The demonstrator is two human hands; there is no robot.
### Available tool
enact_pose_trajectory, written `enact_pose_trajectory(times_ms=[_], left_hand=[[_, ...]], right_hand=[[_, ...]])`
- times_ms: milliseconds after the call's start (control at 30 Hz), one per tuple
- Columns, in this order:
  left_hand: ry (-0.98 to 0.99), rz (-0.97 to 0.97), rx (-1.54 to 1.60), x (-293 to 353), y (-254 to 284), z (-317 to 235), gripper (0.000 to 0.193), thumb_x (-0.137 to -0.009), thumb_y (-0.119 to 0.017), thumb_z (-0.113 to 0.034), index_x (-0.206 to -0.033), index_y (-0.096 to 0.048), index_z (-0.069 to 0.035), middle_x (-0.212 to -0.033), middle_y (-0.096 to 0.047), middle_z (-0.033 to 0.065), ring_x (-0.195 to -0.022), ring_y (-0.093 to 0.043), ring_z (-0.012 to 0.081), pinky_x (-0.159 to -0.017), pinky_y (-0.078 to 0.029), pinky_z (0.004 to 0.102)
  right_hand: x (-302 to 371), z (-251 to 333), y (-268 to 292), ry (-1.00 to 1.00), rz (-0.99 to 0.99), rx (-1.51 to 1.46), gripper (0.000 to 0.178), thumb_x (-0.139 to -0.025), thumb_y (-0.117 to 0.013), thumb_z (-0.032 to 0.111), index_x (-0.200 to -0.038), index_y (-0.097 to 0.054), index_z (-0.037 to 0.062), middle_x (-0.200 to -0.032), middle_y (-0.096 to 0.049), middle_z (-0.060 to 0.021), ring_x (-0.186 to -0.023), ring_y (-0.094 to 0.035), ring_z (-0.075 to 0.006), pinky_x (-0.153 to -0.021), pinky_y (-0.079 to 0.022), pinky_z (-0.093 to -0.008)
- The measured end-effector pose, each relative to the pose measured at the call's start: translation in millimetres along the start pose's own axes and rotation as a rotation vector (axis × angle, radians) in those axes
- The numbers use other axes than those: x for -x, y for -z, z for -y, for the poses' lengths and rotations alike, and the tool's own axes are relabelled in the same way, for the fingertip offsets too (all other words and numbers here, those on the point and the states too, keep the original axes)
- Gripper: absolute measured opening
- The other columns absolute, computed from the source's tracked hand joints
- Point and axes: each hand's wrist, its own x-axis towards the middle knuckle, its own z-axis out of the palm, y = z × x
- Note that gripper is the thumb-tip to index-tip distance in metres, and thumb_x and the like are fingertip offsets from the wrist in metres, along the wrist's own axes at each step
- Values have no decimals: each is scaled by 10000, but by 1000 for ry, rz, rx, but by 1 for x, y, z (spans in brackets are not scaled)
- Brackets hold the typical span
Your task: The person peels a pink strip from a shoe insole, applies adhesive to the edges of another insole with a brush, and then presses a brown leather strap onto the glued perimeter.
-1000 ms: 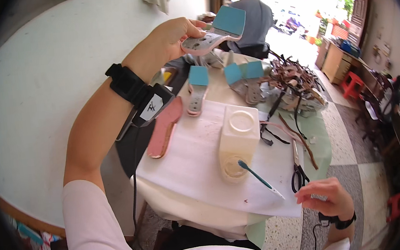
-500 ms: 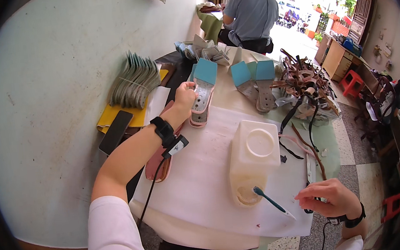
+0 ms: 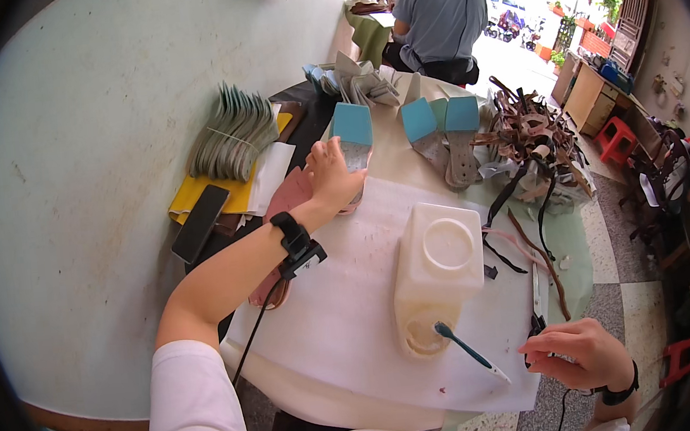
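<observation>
My left hand [image 3: 333, 175] reaches to the far middle of the table. Its fingers and thumb span the sides of a grey sandal insole [image 3: 356, 158] with a blue heel piece, covering most of it. A pink edge shows under the hand. Beside my left forearm lie pink soles [image 3: 286, 194], partly hidden by the arm. My right hand [image 3: 581, 355] hovers at the near right table edge, fingers loosely curved and holding nothing visible. Close by are scissors [image 3: 537, 313], their black handles partly behind the fingers. A cut-open white plastic jug [image 3: 439, 248] holds a green-and-white toothbrush [image 3: 474, 348] leaning out of its opening.
A bundle of grey insoles [image 3: 226, 144] and a dark phone [image 3: 200, 223] lie at the left wall. More blue-heeled insoles [image 3: 460, 154] and a heap of brown straps [image 3: 532, 131] fill the far right. A person [image 3: 442, 19] sits beyond; a red stool [image 3: 616, 139] stands right.
My left hand has opened from a pinch at the insole's left edge and now spans across it. My right hand has shifted slightly right and down.
</observation>
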Motion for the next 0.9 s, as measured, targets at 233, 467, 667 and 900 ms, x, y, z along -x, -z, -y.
enact_pose_trajectory(times_ms=[233,467,667,900], left_hand=[[341,332,-202,-1,-2,-40,1102,-648,-759,-334,-1439,-30,-94,-1358,-244,211,-1246,-300,377,-927,-371,527],[416,302,-213,-14,-14,-27,984,-712,-671,-221,-1432,-16,-73,-1293,-393,242,-1201,-398,374,-941,-426,425],[377,271,-169,-16,-13,-17,962,-690,-648,-199,-1424,-48,-32,-1168,-504,264,-1101,-503,371,-923,-432,391],[343,125,-76,-24,-17,-12,959,-650,-632,-162,-1417,-77,-17,-1133,-554,247,-1067,-553,346,-914,-435,391]], right_hand=[[17,3,2,16,1,40,231,-736,-676,35,-962,-630,27,-714,-624,-87,-599,-621,-235,-527,-477,-289],[48,-1,-2,-68,-37,15,199,-753,-667,38,-947,-628,18,-717,-631,-77,-613,-639,-207,-540,-498,-273],[62,-5,-6,-65,-66,8,185,-755,-665,41,-935,-630,17,-705,-629,-74,-609,-640,-200,-541,-501,-272],[71,1,-1,-125,-56,50,179,-757,-657,45,-932,-630,18,-696,-621,-68,-597,-631,-208,-532,-489,-272]])
